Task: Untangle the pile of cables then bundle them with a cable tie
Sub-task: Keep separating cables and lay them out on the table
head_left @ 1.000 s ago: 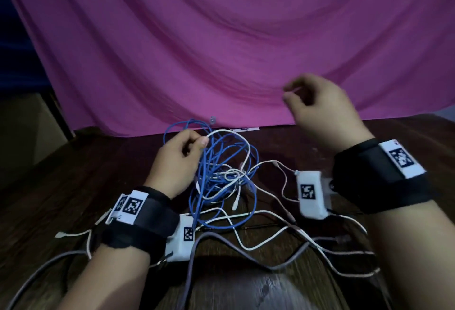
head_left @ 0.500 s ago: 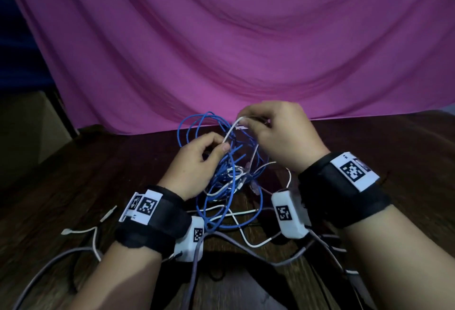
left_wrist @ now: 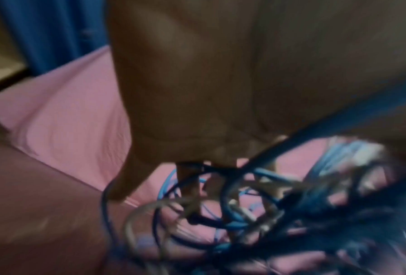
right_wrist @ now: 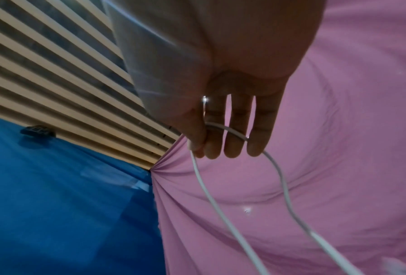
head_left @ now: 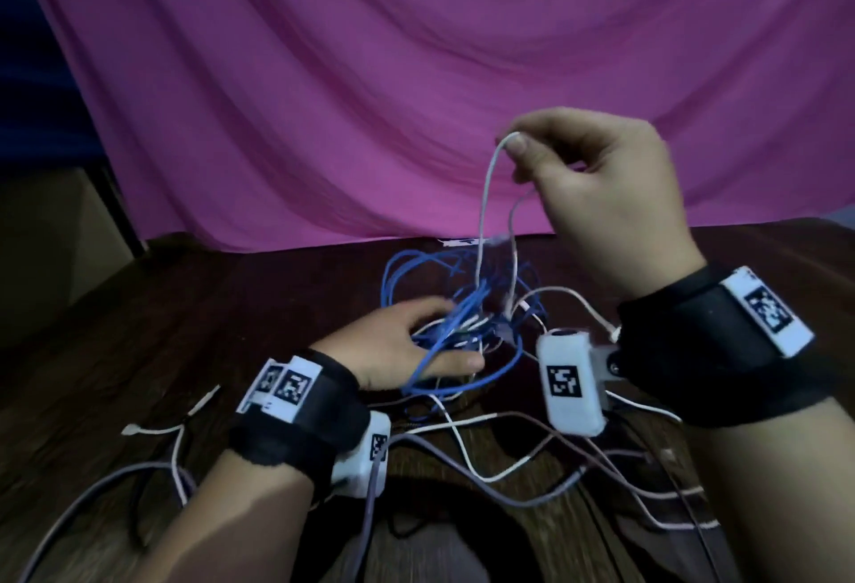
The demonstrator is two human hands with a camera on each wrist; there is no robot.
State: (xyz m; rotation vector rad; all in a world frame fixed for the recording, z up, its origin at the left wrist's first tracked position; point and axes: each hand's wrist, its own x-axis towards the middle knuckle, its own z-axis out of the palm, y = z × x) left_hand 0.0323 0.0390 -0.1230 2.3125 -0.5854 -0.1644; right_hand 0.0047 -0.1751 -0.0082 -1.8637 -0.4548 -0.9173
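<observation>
A tangle of blue cable (head_left: 462, 305) mixed with thin white cables lies on the dark wooden table (head_left: 185, 351). My left hand (head_left: 455, 332) rests on the tangle with fingers stretched out, and blue strands run between thumb and fingers. The left wrist view is blurred; it shows the left hand's fingers (left_wrist: 188, 178) reaching down into the blue cable (left_wrist: 235, 223). My right hand (head_left: 511, 140) is raised above the pile and pinches a loop of white cable (head_left: 483, 212) between thumb and forefinger. In the right wrist view the white cable (right_wrist: 220, 210) hangs in two strands from my right hand (right_wrist: 204, 148).
Loose white cables (head_left: 486, 473) and a grey cable (head_left: 83, 504) trail across the table's near side. A white plug end (head_left: 134, 430) lies at the left. A pink cloth (head_left: 370, 96) hangs behind the table.
My right hand has risen from the pile, drawing a white cable loop up with it. My left hand has dropped and flattened onto the blue tangle.
</observation>
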